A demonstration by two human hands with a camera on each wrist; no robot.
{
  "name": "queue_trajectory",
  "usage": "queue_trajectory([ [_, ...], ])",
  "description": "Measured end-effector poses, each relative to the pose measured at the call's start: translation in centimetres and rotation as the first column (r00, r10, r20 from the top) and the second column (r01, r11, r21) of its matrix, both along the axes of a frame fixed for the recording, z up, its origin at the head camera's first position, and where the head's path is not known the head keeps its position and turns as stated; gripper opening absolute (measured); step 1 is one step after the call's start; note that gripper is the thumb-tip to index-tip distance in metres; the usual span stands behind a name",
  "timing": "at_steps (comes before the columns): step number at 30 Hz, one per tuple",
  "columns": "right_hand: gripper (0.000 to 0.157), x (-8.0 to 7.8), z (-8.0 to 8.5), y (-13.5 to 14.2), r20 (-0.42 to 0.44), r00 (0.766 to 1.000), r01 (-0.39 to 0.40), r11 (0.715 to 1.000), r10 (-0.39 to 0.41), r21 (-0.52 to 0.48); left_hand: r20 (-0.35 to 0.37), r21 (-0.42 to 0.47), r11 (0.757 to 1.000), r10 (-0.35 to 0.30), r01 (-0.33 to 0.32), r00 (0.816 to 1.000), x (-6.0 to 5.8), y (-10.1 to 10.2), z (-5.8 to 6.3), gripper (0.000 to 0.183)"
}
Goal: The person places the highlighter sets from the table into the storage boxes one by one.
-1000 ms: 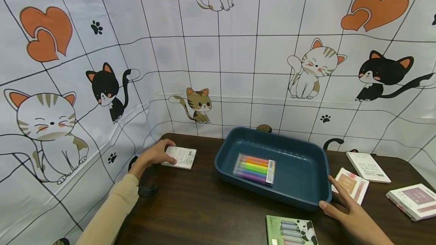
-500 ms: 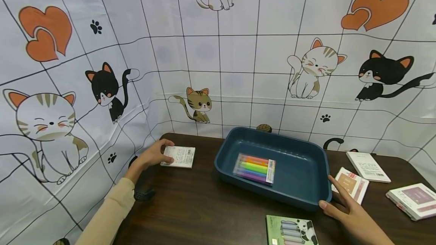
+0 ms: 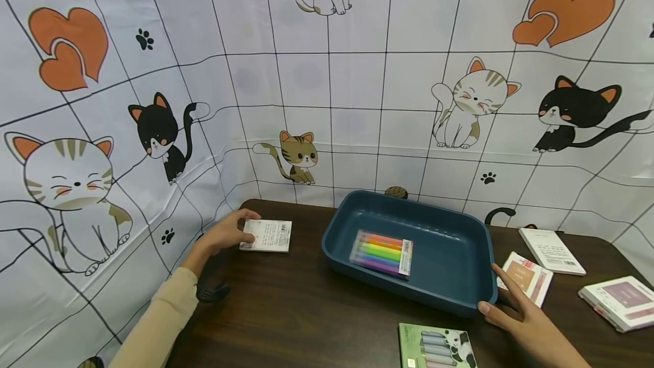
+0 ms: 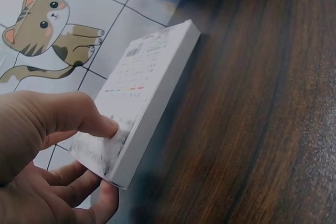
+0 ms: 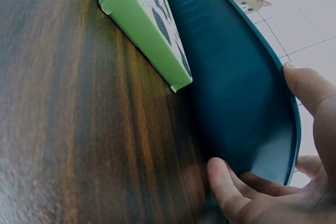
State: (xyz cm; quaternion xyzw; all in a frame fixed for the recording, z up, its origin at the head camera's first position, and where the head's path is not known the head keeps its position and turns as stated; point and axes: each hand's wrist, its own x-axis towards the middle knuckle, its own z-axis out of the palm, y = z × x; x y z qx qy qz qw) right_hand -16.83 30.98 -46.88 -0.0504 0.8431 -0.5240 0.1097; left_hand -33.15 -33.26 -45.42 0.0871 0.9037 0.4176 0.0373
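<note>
My left hand (image 3: pixel 226 232) holds a flat white cardboard box (image 3: pixel 271 235) at the back left of the table. In the left wrist view the thumb presses the printed face of the box (image 4: pixel 140 77), while fingertips sit under its near end; that end is partly hidden. My right hand (image 3: pixel 526 322) grips the front right corner of a dark blue tray (image 3: pixel 357 270), thumb and fingers spread around it. The right wrist view shows the tray wall (image 5: pixel 236 87) between the fingers. A clear pack of rainbow-coloured pens (image 3: pixel 380 253) lies inside the tray, towards its left.
A green box with a panda picture (image 3: pixel 438 346) lies in front of the tray. At the right lie a white box (image 3: pixel 552 251), a tan-and-white box (image 3: pixel 528 278), partly behind my right hand, and a mauve-and-white box (image 3: pixel 620 302). A cat-print drape (image 3: pixel 357 129) stands behind the table.
My left hand has shifted slightly left with the white box, which has turned a little squarer to the view. The left forearm has come lower. My right hand and the tray have stayed put.
</note>
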Motion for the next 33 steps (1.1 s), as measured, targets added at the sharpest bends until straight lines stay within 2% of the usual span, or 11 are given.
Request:
queue_trajectory([
  [5, 0.088, 0.0, -0.1, -0.2, 0.011, 1.0, 0.0, 1.0, 0.0, -0.003, 0.085, 0.124, 0.992, -0.013, 0.002, 0.996, 0.4, -0.6, -0.1, 0.056],
  [8, 0.088, 0.0, -0.2, -0.4, 0.014, 1.0, 0.0, 1.0, 0.001, -0.022, 0.12, 0.166, 0.986, -0.015, -0.005, 0.993, 0.6, -0.9, -0.2, 0.057],
  [14, 0.088, -0.1, 0.0, -0.6, 0.012, 1.0, 0.012, 0.994, -0.011, -0.109, 0.12, 0.213, 0.977, -0.026, -0.001, 0.992, 0.8, -1.0, -0.3, 0.059],
  [21, 0.088, 0.0, 0.1, -0.4, 0.021, 1.0, 0.005, 0.996, -0.003, -0.093, 0.175, 0.277, 0.961, -0.025, -0.025, 0.984, 1.1, -0.9, -0.1, 0.059],
  [26, 0.088, 0.1, 0.1, -0.3, 0.019, 1.0, 0.004, 0.993, -0.002, -0.116, 0.188, 0.327, 0.945, -0.069, 0.004, 0.98, 1.2, -0.7, 0.3, 0.061],
  [33, 0.087, 0.0, 0.0, -0.2, -0.001, 1.0, 0.007, 0.99, -0.007, -0.144, 0.176, 0.422, 0.905, -0.143, 0.057, 0.974, 0.9, -0.4, 0.9, 0.066],
])
